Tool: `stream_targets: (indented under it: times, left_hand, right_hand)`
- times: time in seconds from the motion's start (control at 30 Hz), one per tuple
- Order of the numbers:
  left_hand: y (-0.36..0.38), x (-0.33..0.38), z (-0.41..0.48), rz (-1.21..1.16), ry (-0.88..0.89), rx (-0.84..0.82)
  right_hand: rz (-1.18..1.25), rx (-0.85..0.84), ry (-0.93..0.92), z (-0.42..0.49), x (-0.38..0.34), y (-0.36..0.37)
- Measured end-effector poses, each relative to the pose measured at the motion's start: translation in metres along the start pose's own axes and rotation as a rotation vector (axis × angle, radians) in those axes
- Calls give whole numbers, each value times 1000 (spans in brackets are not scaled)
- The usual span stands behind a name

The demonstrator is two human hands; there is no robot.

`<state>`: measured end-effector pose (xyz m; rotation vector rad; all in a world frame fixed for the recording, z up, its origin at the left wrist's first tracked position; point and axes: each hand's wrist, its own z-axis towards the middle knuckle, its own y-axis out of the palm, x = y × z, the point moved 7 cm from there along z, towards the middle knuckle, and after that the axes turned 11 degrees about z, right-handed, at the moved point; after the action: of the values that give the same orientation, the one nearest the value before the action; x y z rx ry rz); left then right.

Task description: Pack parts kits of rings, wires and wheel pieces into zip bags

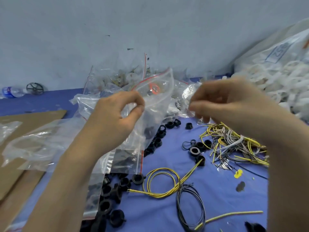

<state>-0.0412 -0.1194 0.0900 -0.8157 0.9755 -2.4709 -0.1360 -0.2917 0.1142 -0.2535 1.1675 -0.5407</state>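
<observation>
My left hand is raised over the table and pinches the edge of a clear zip bag with a red zip line; a dark part and an orange ring show inside it. My right hand hovers beside the bag, its fingers curled around something small and clear that is too blurred to name. Below lie black rings, a yellow wire coil, a black wire coil and a tangle of yellow and grey wires.
Empty zip bags lie under my left arm on the blue table. Cardboard sits at left. Packed bags are heaped against the wall. A big sack of white pieces fills the right. A water bottle and black wheel are far left.
</observation>
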Motion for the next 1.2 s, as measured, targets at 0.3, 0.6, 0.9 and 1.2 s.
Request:
stream_targets:
  times: [0.3, 0.6, 0.9, 1.2]
  left_hand:
    - [-4, -4, 4, -1, -76, 13]
    - [4, 4, 5, -41, -29, -25]
    - [5, 0, 6, -78, -2, -9]
    - [3, 5, 0, -3, 23, -8]
  right_hand:
    - [-658, -836, 139, -38, 70, 150]
    - [-714, -710, 26, -40, 88, 142]
    - [-864, -300, -75, -61, 30, 91]
    - [-679, -418, 371, -100, 97, 122]
